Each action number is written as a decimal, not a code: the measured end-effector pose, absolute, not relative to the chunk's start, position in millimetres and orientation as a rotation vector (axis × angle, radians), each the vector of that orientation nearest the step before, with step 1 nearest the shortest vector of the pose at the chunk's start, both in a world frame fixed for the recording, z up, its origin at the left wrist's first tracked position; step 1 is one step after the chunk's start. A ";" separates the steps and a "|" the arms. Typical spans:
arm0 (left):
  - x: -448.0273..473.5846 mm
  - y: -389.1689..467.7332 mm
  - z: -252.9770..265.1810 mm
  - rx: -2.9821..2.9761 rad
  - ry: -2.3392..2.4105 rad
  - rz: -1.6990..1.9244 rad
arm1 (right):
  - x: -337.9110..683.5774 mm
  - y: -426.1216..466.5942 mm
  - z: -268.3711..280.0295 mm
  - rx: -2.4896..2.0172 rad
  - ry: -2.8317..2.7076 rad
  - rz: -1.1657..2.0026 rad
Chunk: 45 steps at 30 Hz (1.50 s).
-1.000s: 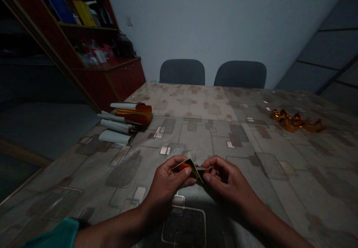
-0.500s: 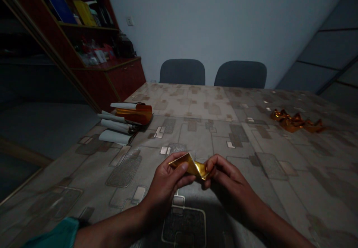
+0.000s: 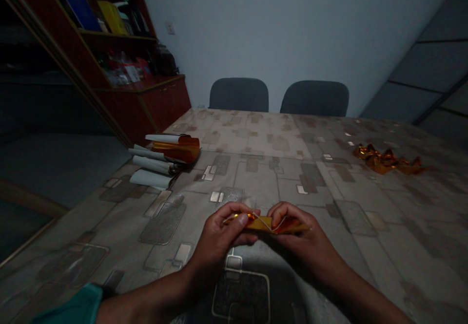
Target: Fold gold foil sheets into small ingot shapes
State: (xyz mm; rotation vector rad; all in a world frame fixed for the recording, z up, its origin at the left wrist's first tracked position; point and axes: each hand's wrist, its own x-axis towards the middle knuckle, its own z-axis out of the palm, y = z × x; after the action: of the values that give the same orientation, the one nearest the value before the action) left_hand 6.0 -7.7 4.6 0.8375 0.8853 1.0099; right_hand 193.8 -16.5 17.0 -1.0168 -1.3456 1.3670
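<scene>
Between my two hands, above the near part of the table, is a folded piece of gold foil paper (image 3: 261,223). My left hand (image 3: 224,229) pinches its left end, thumb on the near side and fingers behind. My right hand (image 3: 298,224) grips the right end, with its fingertips bent into a fold. The paper lies lengthwise from hand to hand, with pale creased edges meeting in a V near the middle. Several finished-looking gold paper ingots (image 3: 387,159) sit in a cluster at the far right.
A stack of curled gold foil sheets (image 3: 179,148) with pale backs rests at the table's left side. The patterned tablecloth (image 3: 252,178) covers the table. Two grey chairs (image 3: 238,94) stand at the far edge, and a red cabinet (image 3: 164,97) is behind on the left.
The gold foil paper has turned from a tilted, twisted pose to a flatter, wider one between my hands. My right fingers have shifted along it, and more of its right end shows.
</scene>
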 end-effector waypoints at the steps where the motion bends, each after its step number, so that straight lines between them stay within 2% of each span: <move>1: 5.1 -7.8 4.9 0.860 0.869 1.007 | 193.9 -15.8 16.3 -0.991 -1.318 1.372; 12: 5.4 -5.8 3.1 1.218 0.968 1.014 | 197.8 -15.9 11.7 -1.038 -1.198 1.372; 22: 3.6 -5.1 0.1 1.124 1.007 0.890 | 198.7 -16.0 14.4 -1.143 -1.232 1.434; 32: 3.0 -3.4 0.0 0.998 0.872 0.940 | 200.3 -14.5 1.2 -1.159 -0.992 1.443; 41: 7.3 -1.0 -1.7 0.974 1.027 0.994 | 203.6 -15.8 6.5 -1.068 -1.007 1.550; 45: 8.7 1.3 -1.6 0.993 1.078 1.025 | 204.4 -13.7 10.4 -1.130 -1.109 1.495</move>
State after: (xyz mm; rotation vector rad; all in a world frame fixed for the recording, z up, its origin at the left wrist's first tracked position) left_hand 8.7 1.3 -1.6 0.9931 1.0784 1.0248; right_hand 204.4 -13.7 10.4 -1.1296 -1.1086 1.4946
